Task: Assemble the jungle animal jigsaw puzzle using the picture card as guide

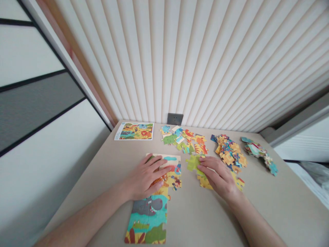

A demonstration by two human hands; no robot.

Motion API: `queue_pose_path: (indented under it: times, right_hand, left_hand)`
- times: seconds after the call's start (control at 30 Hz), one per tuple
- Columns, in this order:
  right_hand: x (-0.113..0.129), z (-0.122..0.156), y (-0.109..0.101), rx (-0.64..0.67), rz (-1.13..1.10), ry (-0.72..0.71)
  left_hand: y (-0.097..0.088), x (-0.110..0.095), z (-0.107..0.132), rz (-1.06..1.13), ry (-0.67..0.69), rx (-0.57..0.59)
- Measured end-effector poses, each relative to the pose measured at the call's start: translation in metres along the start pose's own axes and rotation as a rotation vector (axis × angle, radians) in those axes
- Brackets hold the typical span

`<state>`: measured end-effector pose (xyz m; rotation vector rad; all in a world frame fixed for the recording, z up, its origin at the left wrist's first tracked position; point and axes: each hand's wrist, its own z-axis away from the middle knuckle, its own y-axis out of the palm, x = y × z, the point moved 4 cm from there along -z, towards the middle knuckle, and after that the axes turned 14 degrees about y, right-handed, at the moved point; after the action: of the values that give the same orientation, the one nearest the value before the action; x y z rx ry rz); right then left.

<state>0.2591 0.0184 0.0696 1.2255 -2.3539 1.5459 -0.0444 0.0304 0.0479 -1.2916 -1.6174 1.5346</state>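
A partly joined jigsaw puzzle (150, 214) with a hippo and a crocodile lies on the table. My left hand (144, 176) rests flat across its upper part, fingers spread, covering some of the animals. To the right, my right hand (221, 176) has its fingers together at the edge of a green puzzle piece (192, 162); the thumb is hidden. Under and beside that hand lie yellow puzzle pieces (204, 182), partly covered by it. A gap of bare table separates the green piece from the joined puzzle.
A reference picture card (136, 131) lies at the back left. Loose pieces (170, 138) are spread behind my hands. Two piles, one orange and blue (230, 151), one mixed (259, 151), sit on the right. A dark wall socket (175, 119) is behind the table (102, 192).
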Motion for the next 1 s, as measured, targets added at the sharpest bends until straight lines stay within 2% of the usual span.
queue_pose_path:
  times: [0.07, 0.1, 0.2, 0.27, 0.33, 0.4, 0.5, 0.57, 0.73, 1.0]
  right_hand:
    - [0.002, 0.001, 0.001, 0.014, 0.008, -0.003]
    - [0.002, 0.0, 0.002, -0.011, 0.0, 0.054]
    - [-0.009, -0.003, 0.005, -0.167, -0.066, 0.411]
    - [-0.018, -0.001, 0.007, -0.205, -0.156, 0.636]
    - [-0.025, 0.001, 0.009, -0.123, -0.258, 0.751]
    - [-0.029, 0.005, 0.011, 0.011, -0.292, 0.8]
    - [-0.031, 0.011, 0.012, 0.188, -0.227, 0.821]
    - [-0.03, 0.013, 0.012, 0.238, -0.17, 0.802]
    - [-0.025, 0.009, 0.007, 0.183, -0.007, 0.669]
    - [-0.03, 0.009, 0.008, 0.172, 0.087, 0.608]
  left_hand:
    - [-0.001, 0.0, 0.001, 0.014, 0.008, -0.01]
    - [-0.002, 0.0, 0.002, 0.024, 0.014, -0.02]
    - [-0.009, 0.004, 0.008, 0.058, 0.022, -0.073]
    - [-0.014, 0.014, 0.018, 0.04, -0.007, -0.133]
    - [-0.018, 0.029, 0.034, -0.021, -0.074, -0.193]
    - [-0.019, 0.047, 0.052, -0.053, -0.135, -0.184]
    - [-0.017, 0.067, 0.074, -0.039, -0.181, -0.123]
    - [-0.017, 0.073, 0.081, -0.011, -0.183, -0.085]
    - [-0.018, 0.074, 0.081, 0.036, -0.18, -0.034]
    - [-0.018, 0.072, 0.08, 0.043, -0.16, -0.064]
